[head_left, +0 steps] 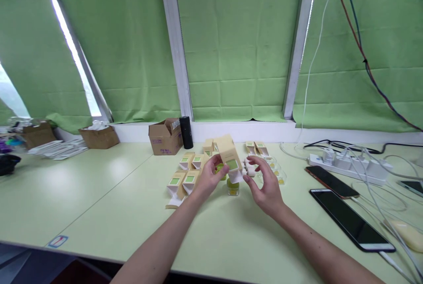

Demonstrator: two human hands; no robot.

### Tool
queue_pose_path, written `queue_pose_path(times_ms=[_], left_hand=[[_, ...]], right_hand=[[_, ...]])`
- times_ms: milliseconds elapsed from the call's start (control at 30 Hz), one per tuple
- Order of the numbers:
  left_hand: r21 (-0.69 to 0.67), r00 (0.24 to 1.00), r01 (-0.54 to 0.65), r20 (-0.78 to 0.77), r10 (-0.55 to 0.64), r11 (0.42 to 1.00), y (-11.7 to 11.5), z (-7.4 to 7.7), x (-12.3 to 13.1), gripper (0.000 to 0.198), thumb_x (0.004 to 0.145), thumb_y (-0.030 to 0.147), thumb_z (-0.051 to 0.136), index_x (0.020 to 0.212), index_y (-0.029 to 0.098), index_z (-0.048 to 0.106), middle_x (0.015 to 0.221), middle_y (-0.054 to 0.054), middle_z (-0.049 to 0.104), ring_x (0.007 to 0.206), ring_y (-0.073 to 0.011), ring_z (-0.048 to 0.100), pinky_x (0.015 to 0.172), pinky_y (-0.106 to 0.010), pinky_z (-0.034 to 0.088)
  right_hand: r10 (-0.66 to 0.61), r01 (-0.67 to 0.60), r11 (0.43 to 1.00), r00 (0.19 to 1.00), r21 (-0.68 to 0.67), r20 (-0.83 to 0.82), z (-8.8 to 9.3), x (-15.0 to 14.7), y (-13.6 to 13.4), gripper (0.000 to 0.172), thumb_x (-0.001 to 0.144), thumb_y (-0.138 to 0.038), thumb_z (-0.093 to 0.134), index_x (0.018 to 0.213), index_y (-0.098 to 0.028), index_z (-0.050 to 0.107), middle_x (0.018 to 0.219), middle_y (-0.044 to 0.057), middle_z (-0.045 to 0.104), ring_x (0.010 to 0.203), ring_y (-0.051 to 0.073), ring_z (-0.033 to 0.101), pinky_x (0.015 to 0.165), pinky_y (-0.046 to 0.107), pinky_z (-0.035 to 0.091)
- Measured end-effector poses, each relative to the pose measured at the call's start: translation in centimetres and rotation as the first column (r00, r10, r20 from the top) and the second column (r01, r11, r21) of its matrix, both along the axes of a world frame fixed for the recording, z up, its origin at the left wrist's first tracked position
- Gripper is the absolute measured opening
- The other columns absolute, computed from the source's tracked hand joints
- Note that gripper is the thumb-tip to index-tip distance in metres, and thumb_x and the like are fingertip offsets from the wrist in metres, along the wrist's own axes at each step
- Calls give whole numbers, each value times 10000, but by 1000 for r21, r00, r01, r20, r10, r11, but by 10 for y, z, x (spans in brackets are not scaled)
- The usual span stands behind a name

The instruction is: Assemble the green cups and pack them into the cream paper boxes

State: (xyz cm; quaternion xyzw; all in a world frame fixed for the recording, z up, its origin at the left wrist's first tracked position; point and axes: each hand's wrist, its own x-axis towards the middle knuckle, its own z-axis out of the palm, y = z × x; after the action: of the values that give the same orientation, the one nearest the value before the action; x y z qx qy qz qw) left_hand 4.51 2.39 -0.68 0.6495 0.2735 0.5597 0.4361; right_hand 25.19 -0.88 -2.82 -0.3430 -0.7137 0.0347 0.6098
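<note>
My left hand [210, 174] grips a small tan carton [228, 149] with a green square on its front, held tilted above the table. A white flap hangs from the carton's lower end. Just right of that flap, my right hand [265, 185] has its thumb and fingers apart, with nothing visible between them. Under the carton stands a small clear jar [233, 188] with yellow-green in it. Similar cartons [175, 182] stand in rows on the left, several with flaps out. Behind my right hand are white pieces and clear round containers [280, 176], partly hidden.
On the right lie a large phone or tablet [352, 220], a dark phone [331, 181] and a white power strip [350, 168] with tangled cables. A brown cardboard box [165, 137] and a black cylinder [186, 133] stand at the back. More tan cartons [257, 148] sit behind my right hand.
</note>
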Motion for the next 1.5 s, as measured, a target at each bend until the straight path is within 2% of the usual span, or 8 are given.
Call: queue_pose_path(times_ms=[133,300,533,667,900,1133,1367,1500], left_hand=[[192,979,-51,-187,87,980,-7,-5,1,581,831,535,827,1273,196,662,1270,-145,662,1197,-317,624,1049,-455,500],[415,933,-89,-283,221,906,-16,-5,3,519,833,336,828,1310,249,643,1308,-128,601,1293,-317,535,1085,-477,491],[806,821,-182,-190,538,563,-23,-2,7,481,819,194,777,1251,263,577,1378,-130,667,1353,-342,451,1132,-573,370],[827,790,-251,-125,601,503,-24,-9,8,410,814,174,755,1177,278,596,1451,-131,615,1364,-356,421,1124,-573,357],[757,842,-264,-121,526,597,-22,-16,7,266,831,232,764,1060,301,649,1419,-110,598,1367,-362,444,1173,-606,337],[737,921,-178,-108,374,652,-30,-4,8,677,716,357,913,1290,273,565,1499,-194,516,1431,-410,476,1166,-599,393],[323,979,-198,16,204,925,-24,-12,11,500,859,341,821,1297,238,602,1294,-146,673,1237,-326,635,1056,-472,508],[131,991,-111,88,100,985,-18,-15,13,507,873,458,809,1265,189,630,1234,-150,701,1170,-304,661,1026,-426,510]], right_hand=[[103,-102,993,995,-55,5,2,2,-1,578,971,-332,654,1516,-309,462,1415,131,605,1201,322,614,900,486,569],[138,-142,989,987,37,76,4,6,-3,570,904,-183,633,1451,-312,541,1379,125,548,1317,339,532,1066,553,506],[50,-80,964,992,254,119,4,6,-1,670,878,-40,540,1475,-342,568,1224,110,541,1144,299,584,898,486,558],[-3,-54,942,986,332,169,-2,6,2,644,927,-39,489,1483,-356,558,1196,113,551,1086,284,613,878,483,583],[-40,-40,924,979,379,199,-5,7,5,634,954,-51,491,1500,-372,524,1221,117,529,1106,283,601,880,478,584],[-39,-2,946,992,324,120,-6,9,6,719,930,-96,560,1586,-290,339,1337,162,538,1299,355,529,1033,595,527],[-22,0,957,997,290,74,-4,9,4,584,930,-131,586,1469,-291,425,1325,154,547,1259,361,571,1033,624,525],[4,-23,963,997,268,72,-2,8,3,548,933,-143,575,1447,-287,452,1333,154,545,1279,360,564,1050,628,518]])
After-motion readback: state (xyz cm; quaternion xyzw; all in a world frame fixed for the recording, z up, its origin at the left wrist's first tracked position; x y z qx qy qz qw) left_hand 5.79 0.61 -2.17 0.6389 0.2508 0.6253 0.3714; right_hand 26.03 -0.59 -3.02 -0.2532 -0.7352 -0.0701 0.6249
